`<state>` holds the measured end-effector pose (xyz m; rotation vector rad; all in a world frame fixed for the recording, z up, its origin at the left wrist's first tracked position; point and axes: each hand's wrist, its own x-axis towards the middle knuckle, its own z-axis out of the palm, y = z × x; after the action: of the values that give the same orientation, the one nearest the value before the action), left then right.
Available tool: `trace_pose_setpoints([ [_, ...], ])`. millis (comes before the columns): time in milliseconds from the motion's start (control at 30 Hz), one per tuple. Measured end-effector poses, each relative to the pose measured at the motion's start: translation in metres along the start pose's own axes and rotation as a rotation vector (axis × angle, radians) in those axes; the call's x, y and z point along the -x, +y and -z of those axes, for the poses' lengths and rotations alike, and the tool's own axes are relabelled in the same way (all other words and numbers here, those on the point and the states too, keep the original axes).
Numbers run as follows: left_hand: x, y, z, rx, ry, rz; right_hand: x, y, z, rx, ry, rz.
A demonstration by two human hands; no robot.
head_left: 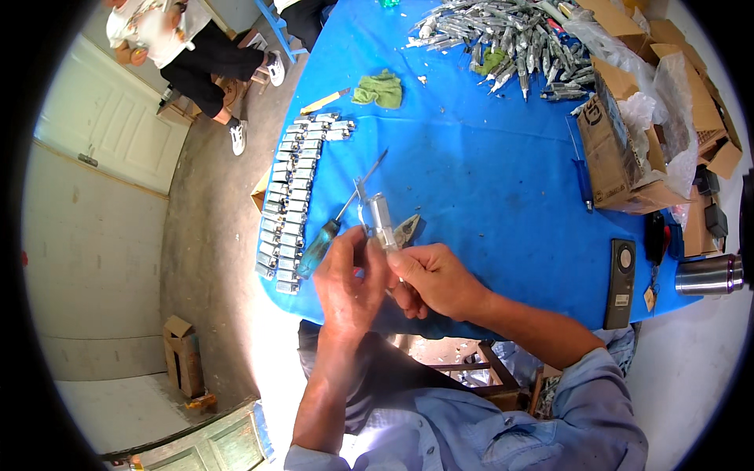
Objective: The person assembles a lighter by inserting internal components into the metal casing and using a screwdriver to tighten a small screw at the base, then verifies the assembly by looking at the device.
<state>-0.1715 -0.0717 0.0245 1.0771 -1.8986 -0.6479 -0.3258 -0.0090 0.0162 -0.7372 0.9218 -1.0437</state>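
A small silvery-clear rectangular part [381,213] is gripped by its lower end in my right hand [436,281], thumb pressed over it. Close beside it, my left hand [349,282] has its fingers pinched around the bottom of a thin, curved clear strip [361,200]; its exact kind is hard to make out. Left of both hands lies a screwdriver with a teal handle [316,250], its shaft angled up and away. Behind the rectangular part rests a pointed metal tool [407,231], mostly hidden, perhaps pliers. Rows of small rectangular metal parts [296,206] line the table's left side.
A large pile of slim wrapped parts [522,47] covers the back of the blue table [487,173]. A green cloth [379,89] and a utility knife [324,101] lie nearer. Cardboard box [620,149], grey remote [620,282] and steel flask [708,275] stand right. A person [196,55] is back left.
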Motion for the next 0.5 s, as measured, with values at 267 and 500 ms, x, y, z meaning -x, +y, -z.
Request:
trace_pose_setpoints([
  [267, -0.014, -0.005, 0.007, -0.072, -0.07, -0.029, -0.001, -0.004, 0.014, -0.329, -0.114, -0.094],
  [500, -0.015, -0.011, 0.012, -0.162, -0.07, -0.102, -0.005, -0.003, 0.025, -0.147, -0.141, -0.085],
])
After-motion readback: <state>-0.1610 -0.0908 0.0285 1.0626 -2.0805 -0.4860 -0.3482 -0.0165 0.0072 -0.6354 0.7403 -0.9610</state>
